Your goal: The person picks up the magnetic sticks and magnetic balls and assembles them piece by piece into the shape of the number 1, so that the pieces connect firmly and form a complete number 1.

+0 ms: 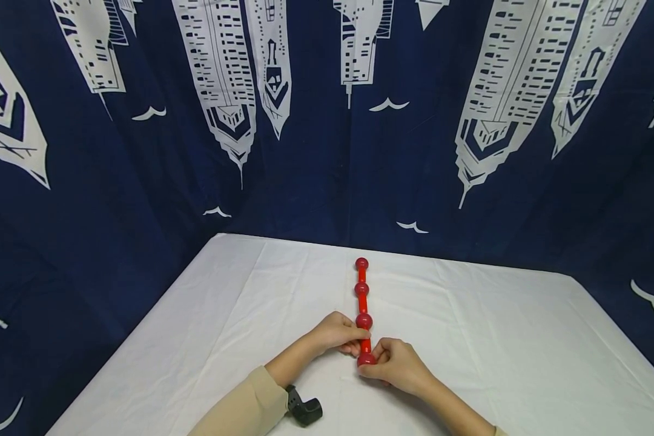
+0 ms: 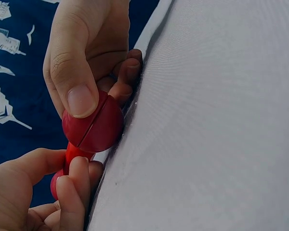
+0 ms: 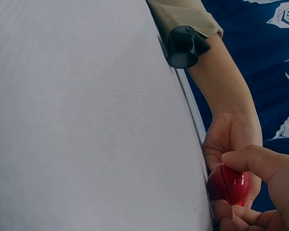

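Note:
A straight chain of red balls joined by three red rods (image 1: 363, 303) lies on the white cloth, running away from me. My left hand (image 1: 332, 333) pinches the nearest rod between thumb and fingers, from the left side. At the near end, my right hand (image 1: 400, 365) grips the last red ball (image 1: 366, 360). In the left wrist view that ball (image 2: 102, 129) shows a dark seam around its middle, with the right thumb pressed on it. The right wrist view has the same ball (image 3: 233, 185) between thumb and fingers, the left hand (image 3: 231, 134) behind it.
A white cloth (image 1: 240, 303) covers the table, whose far edge meets a dark blue curtain (image 1: 316, 194) printed with white buildings and birds. A black wrist-worn device (image 1: 307, 412) sits at the left sleeve, close to the cloth.

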### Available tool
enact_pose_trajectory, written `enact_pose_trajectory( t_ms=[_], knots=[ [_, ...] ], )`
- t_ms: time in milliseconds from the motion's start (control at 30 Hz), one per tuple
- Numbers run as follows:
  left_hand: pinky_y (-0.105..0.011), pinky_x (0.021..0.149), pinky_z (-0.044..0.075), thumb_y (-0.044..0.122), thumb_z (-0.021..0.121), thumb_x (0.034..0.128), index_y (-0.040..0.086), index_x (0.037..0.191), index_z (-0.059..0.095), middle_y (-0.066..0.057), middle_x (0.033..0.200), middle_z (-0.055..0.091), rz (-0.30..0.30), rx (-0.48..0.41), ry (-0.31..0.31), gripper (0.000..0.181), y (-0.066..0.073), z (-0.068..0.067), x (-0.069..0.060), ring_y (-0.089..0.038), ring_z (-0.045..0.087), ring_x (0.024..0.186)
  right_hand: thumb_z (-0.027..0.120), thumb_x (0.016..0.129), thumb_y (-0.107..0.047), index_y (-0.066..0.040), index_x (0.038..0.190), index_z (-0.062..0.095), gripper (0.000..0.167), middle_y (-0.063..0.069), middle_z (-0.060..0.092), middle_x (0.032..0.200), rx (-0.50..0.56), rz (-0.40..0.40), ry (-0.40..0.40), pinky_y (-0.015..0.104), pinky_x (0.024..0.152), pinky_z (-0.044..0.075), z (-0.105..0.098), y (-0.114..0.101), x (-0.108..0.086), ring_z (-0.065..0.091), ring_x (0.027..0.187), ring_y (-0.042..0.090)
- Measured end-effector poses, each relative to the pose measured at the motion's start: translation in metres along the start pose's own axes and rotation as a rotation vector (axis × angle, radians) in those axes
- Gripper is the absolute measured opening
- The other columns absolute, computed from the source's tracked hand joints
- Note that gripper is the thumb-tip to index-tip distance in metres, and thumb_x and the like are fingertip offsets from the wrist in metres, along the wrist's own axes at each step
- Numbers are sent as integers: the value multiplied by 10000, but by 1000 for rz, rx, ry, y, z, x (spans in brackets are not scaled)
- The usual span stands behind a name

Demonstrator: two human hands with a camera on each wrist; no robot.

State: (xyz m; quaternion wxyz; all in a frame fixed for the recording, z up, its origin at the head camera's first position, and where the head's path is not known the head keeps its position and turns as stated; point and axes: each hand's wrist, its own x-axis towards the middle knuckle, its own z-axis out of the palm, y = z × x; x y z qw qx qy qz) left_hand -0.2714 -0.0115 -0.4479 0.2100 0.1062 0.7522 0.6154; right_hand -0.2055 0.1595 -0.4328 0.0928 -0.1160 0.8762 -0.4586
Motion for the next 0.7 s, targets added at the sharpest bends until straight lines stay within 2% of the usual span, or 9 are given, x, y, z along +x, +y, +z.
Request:
enact_pose_trajectory(
  t_ms=[267,400,567,700],
  knots=[
    [-97,405,421,126,722,876,-41,658,672,-35,490,575,10,2,2,278,1,1,-3,-36,525,400,833,753,-265,-59,804,584,328,-26,536,569,1,3,-1,197,434,341,-1,0,-2,462,471,85],
    [-101,401,423,139,729,875,-57,658,676,-38,493,576,8,22,0,297,3,0,-4,-41,529,401,821,767,-293,-54,821,596,333,-16,559,589,-3,15,5,220,443,397,-4,-1,-2,502,484,99],
    [-114,408,436,197,743,873,-40,645,676,-36,502,583,16,86,-20,336,6,-5,-2,-53,546,412,771,819,-313,-34,853,618,320,12,582,621,0,54,66,256,485,474,-16,-2,-3,550,522,141],
    [-162,462,493,231,749,870,-11,683,667,-44,541,606,42,166,-44,317,7,-18,-3,-83,579,452,741,856,-277,-26,904,629,279,31,580,651,-3,80,148,250,510,478,-34,0,-4,545,554,163]
  ],
)
